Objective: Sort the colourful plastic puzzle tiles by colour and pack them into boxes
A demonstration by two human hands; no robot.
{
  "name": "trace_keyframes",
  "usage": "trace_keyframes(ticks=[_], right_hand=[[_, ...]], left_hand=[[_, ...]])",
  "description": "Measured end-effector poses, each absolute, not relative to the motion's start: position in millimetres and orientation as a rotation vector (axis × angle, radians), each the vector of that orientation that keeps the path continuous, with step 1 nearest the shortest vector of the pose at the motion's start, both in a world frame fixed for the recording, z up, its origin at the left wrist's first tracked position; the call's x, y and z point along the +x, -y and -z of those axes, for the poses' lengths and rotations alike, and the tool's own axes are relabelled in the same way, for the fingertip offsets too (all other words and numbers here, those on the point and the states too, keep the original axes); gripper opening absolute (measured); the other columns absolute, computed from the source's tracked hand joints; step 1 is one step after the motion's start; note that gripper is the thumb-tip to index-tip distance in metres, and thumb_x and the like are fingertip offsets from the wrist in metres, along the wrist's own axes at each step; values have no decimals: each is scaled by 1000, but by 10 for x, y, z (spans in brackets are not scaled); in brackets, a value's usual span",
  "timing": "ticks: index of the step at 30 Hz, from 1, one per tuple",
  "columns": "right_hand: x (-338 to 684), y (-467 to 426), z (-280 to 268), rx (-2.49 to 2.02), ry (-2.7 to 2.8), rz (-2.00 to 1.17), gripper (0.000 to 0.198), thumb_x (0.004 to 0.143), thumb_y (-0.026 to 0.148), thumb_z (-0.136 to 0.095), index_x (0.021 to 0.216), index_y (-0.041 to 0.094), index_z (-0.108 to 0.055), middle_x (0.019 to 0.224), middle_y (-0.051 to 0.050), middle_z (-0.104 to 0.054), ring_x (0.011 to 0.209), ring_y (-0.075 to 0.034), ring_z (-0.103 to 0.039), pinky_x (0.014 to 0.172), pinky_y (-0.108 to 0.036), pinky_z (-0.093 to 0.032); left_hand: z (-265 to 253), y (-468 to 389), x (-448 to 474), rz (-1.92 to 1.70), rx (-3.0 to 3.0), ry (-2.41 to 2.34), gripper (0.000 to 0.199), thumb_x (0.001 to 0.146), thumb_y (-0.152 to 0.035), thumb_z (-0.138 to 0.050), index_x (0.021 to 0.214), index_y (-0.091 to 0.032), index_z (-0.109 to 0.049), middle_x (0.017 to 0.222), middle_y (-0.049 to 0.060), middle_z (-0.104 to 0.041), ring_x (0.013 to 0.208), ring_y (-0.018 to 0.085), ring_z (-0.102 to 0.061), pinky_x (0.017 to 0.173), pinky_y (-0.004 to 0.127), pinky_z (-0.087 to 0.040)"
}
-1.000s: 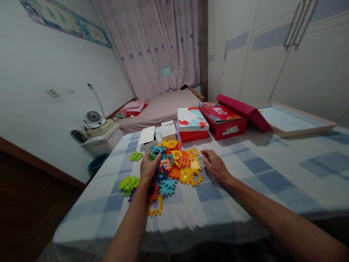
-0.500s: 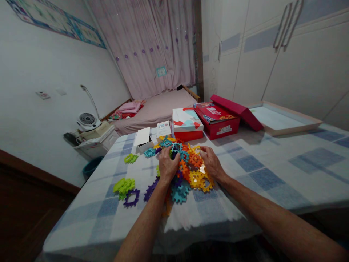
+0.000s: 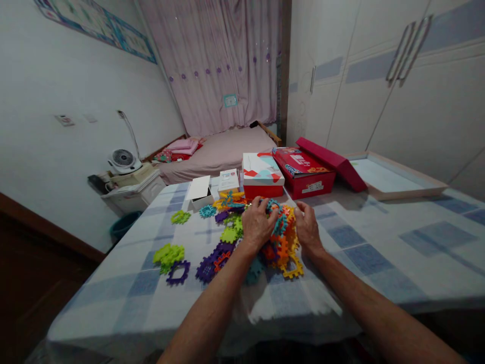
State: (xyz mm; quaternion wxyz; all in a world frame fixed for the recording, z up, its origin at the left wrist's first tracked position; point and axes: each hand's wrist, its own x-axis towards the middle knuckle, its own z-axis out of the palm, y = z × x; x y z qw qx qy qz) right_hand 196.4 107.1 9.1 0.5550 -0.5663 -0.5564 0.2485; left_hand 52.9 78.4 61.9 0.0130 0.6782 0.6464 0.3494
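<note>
A heap of interlocking plastic building pieces with notched edges lies on the table in front of me. My left hand (image 3: pixel 259 223) is on top of the heap, its thumb and fingers apart and bent over turquoise pieces (image 3: pixel 279 225); its fingertips are partly hidden. At the heap's right side my right hand (image 3: pixel 307 228) is cupped against yellow pieces (image 3: pixel 293 268), fingers slightly bent. Between the hands are orange pieces (image 3: pixel 282 248). Left of my left hand lie green pieces (image 3: pixel 229 234) and purple pieces (image 3: pixel 207 268). My left forearm covers part of the heap.
Farther left are a green stack (image 3: pixel 166 255), a purple frame piece (image 3: pixel 178 273) and a green piece (image 3: pixel 181 217). Behind the heap stand small white boxes (image 3: pixel 200 188), a white-and-red box (image 3: pixel 262 172), a red box (image 3: pixel 308 184) with its leaning lid, and a shallow tray (image 3: pixel 409 194).
My left hand has moved right across the heap, uncovering green and purple pieces. My right hand has stayed at the yellow pieces, while orange and yellow pieces have shifted. The view has turned slightly.
</note>
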Motion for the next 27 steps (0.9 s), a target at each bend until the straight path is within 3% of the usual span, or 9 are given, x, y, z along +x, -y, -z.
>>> trace_keyframes(ticks=[5,10,18,24,27], right_hand=[[1972,-1083,-65,-1361,1295,-630,45,85,47,-36,115,18,-53,117,-12,-55,111,-25,-50,99,-42,-36],[1938,-1059,-49,-1320,1343,-666,43,86,46,-37,116,18,-53,120,-12,-55,115,-25,-49,101,-42,-35],[1977,-1072,-5,-1333,1325,-690,43,87,46,-40,119,20,-53,123,-11,-56,114,-24,-52,96,-38,-40],[1957,-1060,-55,-1368,1323,-747,43,86,44,-41,119,19,-53,123,-11,-56,115,-25,-51,99,-40,-39],[1956,-1061,-55,-1356,1321,-754,42,86,44,-41,118,19,-54,121,-11,-57,113,-25,-52,97,-40,-39]], left_hand=[[-764,-937,-211,-1103,2013,-2232,35,90,-38,-42,106,-19,-66,109,9,-62,97,22,-59,90,33,-43],[-688,-1307,-846,-885,2113,-2187,39,90,-38,-39,111,-17,-64,118,12,-61,113,24,-53,102,35,-35],[-524,-1548,-1001,-833,1970,-2118,45,85,-46,-45,115,-16,-60,104,11,-68,97,24,-61,88,35,-44],[-588,-1374,-1009,-774,1954,-1931,31,72,-43,-55,84,-18,-71,81,4,-70,76,19,-62,72,29,-47],[-684,-1315,-1112,-766,1908,-1869,38,72,-51,-52,73,-18,-70,69,3,-68,68,18,-62,66,27,-47]])
